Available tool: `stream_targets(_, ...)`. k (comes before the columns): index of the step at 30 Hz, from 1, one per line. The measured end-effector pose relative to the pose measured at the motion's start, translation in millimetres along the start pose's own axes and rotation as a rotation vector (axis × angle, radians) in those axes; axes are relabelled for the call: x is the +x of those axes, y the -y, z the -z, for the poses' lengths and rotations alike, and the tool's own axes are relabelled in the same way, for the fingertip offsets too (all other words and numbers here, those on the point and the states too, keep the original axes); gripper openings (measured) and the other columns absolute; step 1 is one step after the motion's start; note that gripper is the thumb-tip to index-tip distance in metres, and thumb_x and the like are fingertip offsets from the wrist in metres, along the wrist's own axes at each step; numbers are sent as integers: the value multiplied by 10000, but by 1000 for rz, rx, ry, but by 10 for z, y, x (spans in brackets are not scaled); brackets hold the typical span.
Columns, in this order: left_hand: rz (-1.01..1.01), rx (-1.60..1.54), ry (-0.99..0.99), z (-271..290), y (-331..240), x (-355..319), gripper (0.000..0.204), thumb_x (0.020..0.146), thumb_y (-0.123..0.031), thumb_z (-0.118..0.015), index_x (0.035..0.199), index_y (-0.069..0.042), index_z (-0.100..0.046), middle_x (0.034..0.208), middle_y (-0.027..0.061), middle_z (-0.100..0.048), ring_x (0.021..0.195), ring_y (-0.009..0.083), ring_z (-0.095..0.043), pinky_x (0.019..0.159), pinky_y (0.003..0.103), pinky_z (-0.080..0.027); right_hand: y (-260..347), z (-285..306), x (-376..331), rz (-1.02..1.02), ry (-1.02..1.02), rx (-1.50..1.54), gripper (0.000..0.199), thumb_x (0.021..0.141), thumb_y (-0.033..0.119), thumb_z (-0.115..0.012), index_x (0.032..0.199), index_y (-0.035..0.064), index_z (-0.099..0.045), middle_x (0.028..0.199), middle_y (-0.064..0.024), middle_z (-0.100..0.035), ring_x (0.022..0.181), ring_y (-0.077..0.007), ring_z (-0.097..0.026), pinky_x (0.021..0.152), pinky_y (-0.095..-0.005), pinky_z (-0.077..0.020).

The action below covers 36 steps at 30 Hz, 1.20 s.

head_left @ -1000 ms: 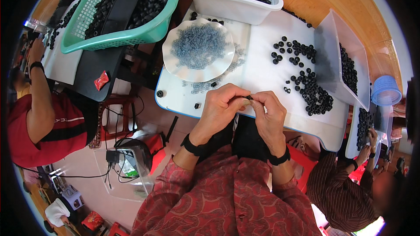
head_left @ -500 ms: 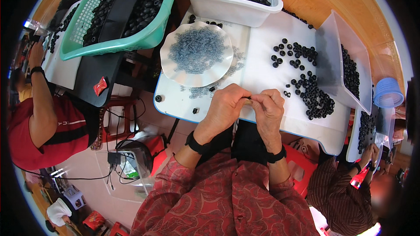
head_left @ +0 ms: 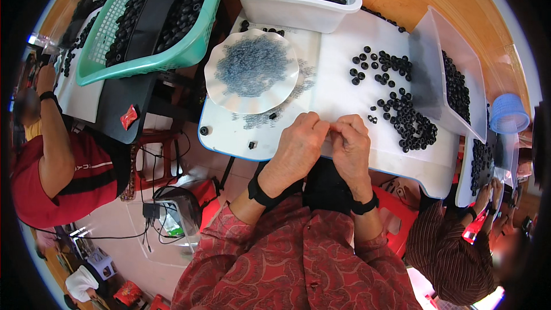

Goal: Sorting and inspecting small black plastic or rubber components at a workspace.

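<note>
"Two hands meet over the near edge of that white table point(head_left: 333, 83). How do they stand?"

"Left hand point(head_left: 301, 140) and right hand point(head_left: 351, 144) are both closed in, fingers curled, thumbs and forefingers brought together at the tips. Whether they grip a piece, I can't tell; the fingers would hide it."

"And the black pieces point(head_left: 416, 131)?"

"Reckoning from the hands: a dense cluster at three o'clock, a looser scatter around half past one. More sit in the clear bin point(head_left: 429, 72) toward two, and in the white tub point(head_left: 293, 14) near twelve."

"What's on the wavy plate point(head_left: 241, 104) at ten o'clock?"

"A heap of tiny bluish, see-through bits point(head_left: 252, 66), with others strewn on the table around it. Farther off toward ten, the green basket point(head_left: 189, 54) is full of black pieces, a flat dark slab point(head_left: 154, 20) on top."

"Anything at nine?"

"Two lone black pieces near the table's rim, and beyond them a person in a red shirt point(head_left: 60, 178)."
</note>
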<state>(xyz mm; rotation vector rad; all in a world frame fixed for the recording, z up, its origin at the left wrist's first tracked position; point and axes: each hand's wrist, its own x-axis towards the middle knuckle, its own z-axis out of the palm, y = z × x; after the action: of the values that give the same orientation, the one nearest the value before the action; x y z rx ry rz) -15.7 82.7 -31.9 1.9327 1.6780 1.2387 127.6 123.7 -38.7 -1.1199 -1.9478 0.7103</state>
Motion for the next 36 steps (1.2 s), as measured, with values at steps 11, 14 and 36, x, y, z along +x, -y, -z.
stream_targets(11, -6, -176, -35, -14, -28, -64, 293, 779, -101, -653, 1047, 14, -630, 1027, 174, -635, 934, 372, -631, 689, 424, -552, 402, -182, 148, 280, 4, 272, 323, 949, 225, -568, 1160, -10, -638, 1164, -168, -627, 1059, -333, -587, 1081, -501, -349)
stream_targets(14, -17, -179, -21, -26, 7, -52, 291, 779, -102, -653, 1045, 14, -630, 1023, 175, -637, 931, 373, -633, 688, 425, -552, 350, -239, 166, 287, 65, 271, 371, 961, 307, -529, 1133, 4, -657, 1133, -147, -648, 1058, -319, -589, 1094, -540, -305)
stream_targets(36, -29, -137, 89, -181, 113, 3, 273, 789, -114, -652, 1031, 11, -637, 987, 180, -658, 896, 382, -652, 678, 430, -557, 220, -277, 195, 234, 48, 331, 281, 944, 222, -466, 949, 56, -693, 914, -100, -659, 909, -287, -603, 1060, -514, -336)
